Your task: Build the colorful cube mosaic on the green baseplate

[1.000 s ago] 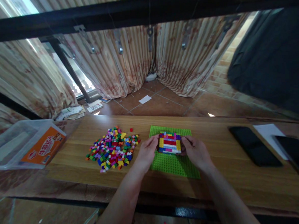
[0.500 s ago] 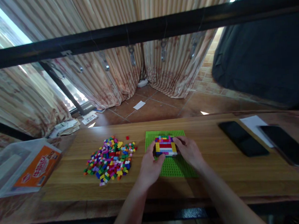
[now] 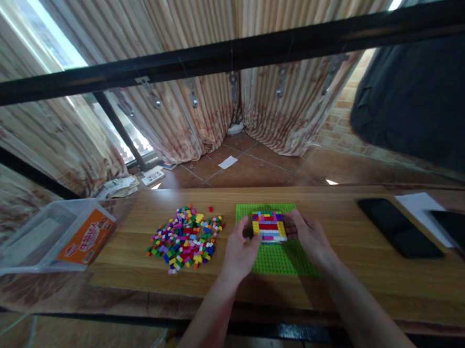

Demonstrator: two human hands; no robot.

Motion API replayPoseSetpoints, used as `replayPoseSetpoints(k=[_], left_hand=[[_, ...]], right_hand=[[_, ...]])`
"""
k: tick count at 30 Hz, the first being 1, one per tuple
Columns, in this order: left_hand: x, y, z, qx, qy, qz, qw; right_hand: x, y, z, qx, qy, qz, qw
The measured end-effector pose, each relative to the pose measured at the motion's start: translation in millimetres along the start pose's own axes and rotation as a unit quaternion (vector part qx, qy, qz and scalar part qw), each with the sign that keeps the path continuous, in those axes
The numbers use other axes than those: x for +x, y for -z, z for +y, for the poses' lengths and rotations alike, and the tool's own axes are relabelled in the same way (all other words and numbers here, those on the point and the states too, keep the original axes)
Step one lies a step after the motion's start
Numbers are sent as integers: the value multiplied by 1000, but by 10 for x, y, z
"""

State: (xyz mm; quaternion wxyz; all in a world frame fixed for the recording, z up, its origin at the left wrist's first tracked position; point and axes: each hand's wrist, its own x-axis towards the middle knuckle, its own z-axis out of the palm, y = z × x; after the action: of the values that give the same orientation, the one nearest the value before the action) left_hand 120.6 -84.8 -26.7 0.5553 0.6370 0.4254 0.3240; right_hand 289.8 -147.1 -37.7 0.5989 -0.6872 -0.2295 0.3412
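Note:
A flat, multicoloured brick build (image 3: 268,227) with a yellow border and a red middle sits over the far part of a green baseplate (image 3: 279,263). On its left side, my left hand (image 3: 241,249) curves with thumb and fingers apart, the thumb close to the build's near left corner. Along the right side, my right hand (image 3: 309,235) has its fingers stretched out beside the build's edge. Whether the fingertips touch the build is hard to tell. To the left lies a pile of small loose bricks (image 3: 187,240) in many colours.
One red brick (image 3: 211,209) lies apart behind the pile. A clear plastic box (image 3: 35,233) with an orange label stands at the left end of the wooden table (image 3: 164,293). Two dark phones (image 3: 399,227) and a white paper (image 3: 424,209) are at the right. A black bar (image 3: 209,57) crosses beyond the table.
My view has swung a little left, so everything sits farther right. The fingers of both hands have loosened from the sides of the brick build, and the right-hand fingers have straightened.

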Motion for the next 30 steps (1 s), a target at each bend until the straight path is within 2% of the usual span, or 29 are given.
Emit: replayPoseSetpoints(k=[3,6,8,11,13,18,24,30], left_hand=[[160,274,-14,-14,-8,96,995],[303,712,4,-2,-42,183,982],[341,1001,25,62,-46,208,975],[310,1267,53,201,-46,183,961],[264,1303,62,280,-46,147,948],[194,1180,56,387,-28,52,920],[141,1149,68,477,-1,75,876],[117,1004,86,499,-3,90,862]], right_hand=[[1,33,-39,-4,-8,22,1000],[7,68,-44,-1,2,36,999],[8,86,-31,2,15,30,999],[0,104,-9,3,9,23,1000],[-7,109,0,-4,6,24,1000],[-14,107,12,-21,31,13,999],[-24,106,-7,-30,25,24,999],[-39,111,-34,-40,23,5,999]])
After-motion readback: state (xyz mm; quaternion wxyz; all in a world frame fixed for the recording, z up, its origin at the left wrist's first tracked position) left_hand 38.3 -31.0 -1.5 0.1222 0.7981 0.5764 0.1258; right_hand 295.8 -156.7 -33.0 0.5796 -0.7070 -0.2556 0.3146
